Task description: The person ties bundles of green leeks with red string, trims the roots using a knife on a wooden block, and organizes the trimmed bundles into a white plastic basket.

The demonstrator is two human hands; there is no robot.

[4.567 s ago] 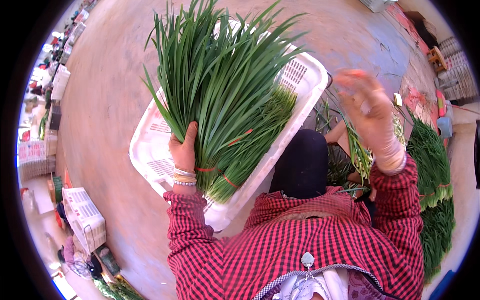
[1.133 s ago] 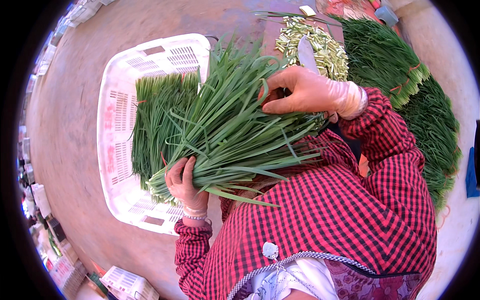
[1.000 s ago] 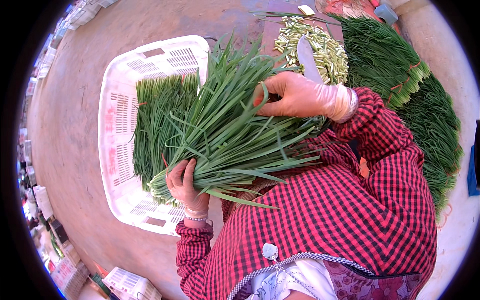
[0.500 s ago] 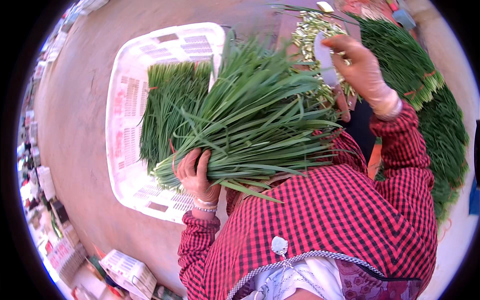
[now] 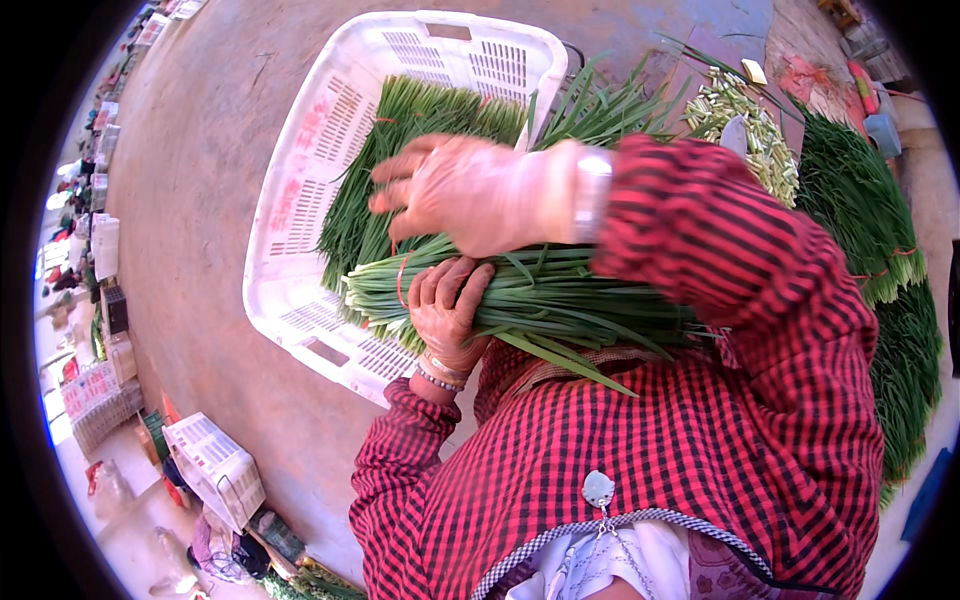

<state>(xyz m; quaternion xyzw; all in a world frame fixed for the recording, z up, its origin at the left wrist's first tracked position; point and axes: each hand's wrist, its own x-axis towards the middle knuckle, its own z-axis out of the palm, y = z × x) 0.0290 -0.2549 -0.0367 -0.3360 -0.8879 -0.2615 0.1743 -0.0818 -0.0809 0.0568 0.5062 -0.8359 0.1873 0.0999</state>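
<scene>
My left hand [image 5: 447, 310] is wrapped around a bunch of green garlic chives [image 5: 575, 290] near its pale cut ends. A red tie circles the bunch there, and its leaves point right across my lap. Above the bunch, my right hand [image 5: 470, 190] is blurred by motion, its fingers apart and holding nothing. The right sleeve hides part of the leaves. To the right, a knife [image 5: 734, 135] with a pale blade lies by chopped stem ends [image 5: 765, 150]; its handle is hidden behind my sleeve.
A white plastic crate [image 5: 262, 260] stands on the floor at the left, with tied chives [image 5: 440, 105] inside. More bundles [image 5: 860, 200] are piled at the right. Another white crate [image 5: 215, 460] sits at the lower left. A blue-grey container [image 5: 882, 135] is at the far right.
My right hand has let go of the knife and swung left over the bunch. The leaves, spread wide before, now lie narrower. The view has shifted, so the crate appears farther right.
</scene>
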